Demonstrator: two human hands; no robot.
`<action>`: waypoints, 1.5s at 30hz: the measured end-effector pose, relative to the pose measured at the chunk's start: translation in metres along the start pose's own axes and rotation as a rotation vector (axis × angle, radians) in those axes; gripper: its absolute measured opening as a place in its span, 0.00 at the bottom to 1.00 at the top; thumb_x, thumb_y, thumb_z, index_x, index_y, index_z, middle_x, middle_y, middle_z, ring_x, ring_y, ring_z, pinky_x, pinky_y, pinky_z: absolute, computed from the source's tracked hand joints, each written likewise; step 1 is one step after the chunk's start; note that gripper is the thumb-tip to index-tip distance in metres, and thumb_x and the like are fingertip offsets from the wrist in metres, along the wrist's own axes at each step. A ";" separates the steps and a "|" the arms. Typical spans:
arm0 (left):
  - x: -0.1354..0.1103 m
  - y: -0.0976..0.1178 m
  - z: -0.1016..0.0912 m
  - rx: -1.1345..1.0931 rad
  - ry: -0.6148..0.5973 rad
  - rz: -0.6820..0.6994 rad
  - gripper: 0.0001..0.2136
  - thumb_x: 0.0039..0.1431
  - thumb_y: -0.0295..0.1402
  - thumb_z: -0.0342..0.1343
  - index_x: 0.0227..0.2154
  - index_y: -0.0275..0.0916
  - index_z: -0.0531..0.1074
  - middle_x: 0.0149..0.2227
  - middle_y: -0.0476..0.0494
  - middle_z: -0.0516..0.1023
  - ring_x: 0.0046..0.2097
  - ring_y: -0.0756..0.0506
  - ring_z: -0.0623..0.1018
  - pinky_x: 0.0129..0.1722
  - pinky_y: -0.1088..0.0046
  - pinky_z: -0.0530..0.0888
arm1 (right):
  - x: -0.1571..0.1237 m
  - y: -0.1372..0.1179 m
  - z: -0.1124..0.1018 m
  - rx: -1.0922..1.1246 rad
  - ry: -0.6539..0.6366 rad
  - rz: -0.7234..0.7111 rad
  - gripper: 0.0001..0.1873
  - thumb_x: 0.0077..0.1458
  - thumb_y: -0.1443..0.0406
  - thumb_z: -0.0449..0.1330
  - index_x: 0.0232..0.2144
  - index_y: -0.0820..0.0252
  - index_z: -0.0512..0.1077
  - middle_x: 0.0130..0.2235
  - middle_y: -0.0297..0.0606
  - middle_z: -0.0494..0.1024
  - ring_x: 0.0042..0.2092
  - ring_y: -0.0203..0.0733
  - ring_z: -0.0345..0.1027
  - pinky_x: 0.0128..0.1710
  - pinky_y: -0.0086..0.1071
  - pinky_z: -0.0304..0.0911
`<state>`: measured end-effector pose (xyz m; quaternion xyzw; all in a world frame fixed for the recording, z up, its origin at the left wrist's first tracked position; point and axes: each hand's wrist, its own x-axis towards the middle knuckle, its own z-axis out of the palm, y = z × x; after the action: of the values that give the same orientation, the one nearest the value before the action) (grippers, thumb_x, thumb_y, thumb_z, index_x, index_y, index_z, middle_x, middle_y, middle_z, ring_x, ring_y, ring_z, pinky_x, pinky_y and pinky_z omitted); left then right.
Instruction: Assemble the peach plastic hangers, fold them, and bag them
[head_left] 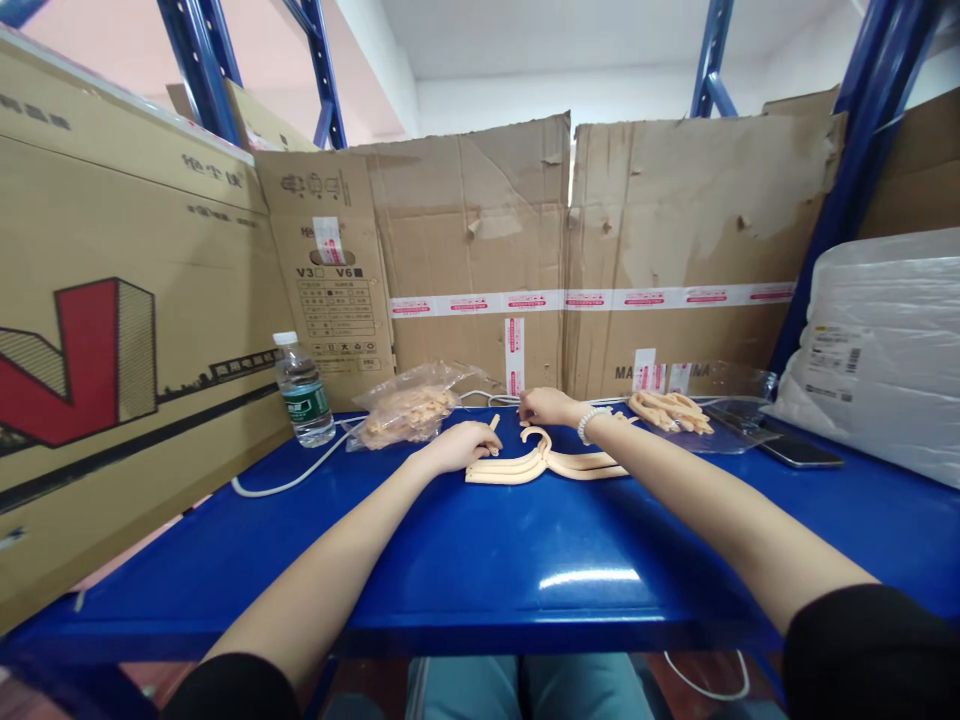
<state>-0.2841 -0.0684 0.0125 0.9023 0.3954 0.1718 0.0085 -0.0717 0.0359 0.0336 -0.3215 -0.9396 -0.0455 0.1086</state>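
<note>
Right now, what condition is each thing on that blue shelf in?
Left hand: pinching a small peach piece.
Right hand: fingers down on the shelf, nothing visibly held.
Hangers: stacked flat.
Water bottle: upright, capped.
Plastic bag: lying down, filled with peach pieces.
Phone: flat, screen dark.

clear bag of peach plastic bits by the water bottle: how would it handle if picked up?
The bag would probably sag and shift: the film looks thin and crumpled, the contents loose. It seems light for its bulk, since the pieces are small plastic. The glossy film may be slippery, so a pinch could slide. Neither the left hand nor the right hand touches it.
</note>
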 end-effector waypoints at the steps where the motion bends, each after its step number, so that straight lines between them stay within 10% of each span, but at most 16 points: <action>1: -0.001 0.000 0.000 -0.018 0.014 -0.006 0.11 0.52 0.19 0.55 0.34 0.39 0.78 0.37 0.43 0.81 0.40 0.44 0.78 0.43 0.72 0.71 | -0.001 0.001 -0.001 0.028 0.039 0.005 0.07 0.47 0.74 0.62 0.29 0.60 0.78 0.37 0.42 0.79 0.39 0.44 0.71 0.34 0.28 0.57; 10: -0.011 0.007 -0.024 -0.215 0.311 -0.108 0.11 0.58 0.24 0.48 0.36 0.37 0.75 0.38 0.42 0.77 0.35 0.47 0.77 0.32 0.73 0.75 | -0.034 -0.014 -0.021 0.459 0.535 0.266 0.09 0.56 0.63 0.52 0.30 0.62 0.68 0.24 0.37 0.75 0.27 0.39 0.67 0.27 0.29 0.57; 18: -0.011 0.053 -0.033 -1.095 0.541 -0.234 0.09 0.49 0.36 0.65 0.31 0.36 0.81 0.41 0.39 0.80 0.40 0.44 0.79 0.43 0.66 0.76 | -0.098 -0.076 -0.027 1.278 0.524 0.324 0.13 0.46 0.61 0.61 0.34 0.60 0.68 0.34 0.43 0.81 0.27 0.39 0.73 0.26 0.30 0.67; 27: -0.001 0.087 -0.010 -1.628 0.673 -0.510 0.18 0.45 0.14 0.59 0.39 0.37 0.73 0.29 0.49 0.74 0.32 0.50 0.78 0.41 0.71 0.76 | -0.121 -0.091 -0.020 1.767 0.437 0.467 0.09 0.49 0.63 0.61 0.33 0.62 0.71 0.37 0.46 0.81 0.29 0.38 0.74 0.29 0.29 0.69; 35: -0.005 0.109 0.016 -1.567 0.676 -0.613 0.09 0.47 0.20 0.64 0.26 0.35 0.69 0.26 0.50 0.73 0.32 0.51 0.77 0.41 0.72 0.74 | -0.118 -0.085 -0.003 1.801 0.499 0.393 0.25 0.36 0.66 0.75 0.27 0.57 0.60 0.33 0.37 0.81 0.34 0.36 0.75 0.38 0.30 0.70; 45: -0.008 0.119 0.027 -1.384 0.725 -0.469 0.13 0.39 0.31 0.68 0.22 0.37 0.67 0.25 0.53 0.72 0.33 0.49 0.75 0.39 0.72 0.71 | -0.118 -0.082 -0.001 1.773 0.341 0.316 0.17 0.36 0.63 0.75 0.28 0.63 0.74 0.36 0.37 0.80 0.36 0.34 0.73 0.43 0.29 0.68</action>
<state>-0.1959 -0.1528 0.0026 0.4747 0.3567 0.6523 0.4712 -0.0312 -0.0989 0.0061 -0.2342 -0.5467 0.6609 0.4576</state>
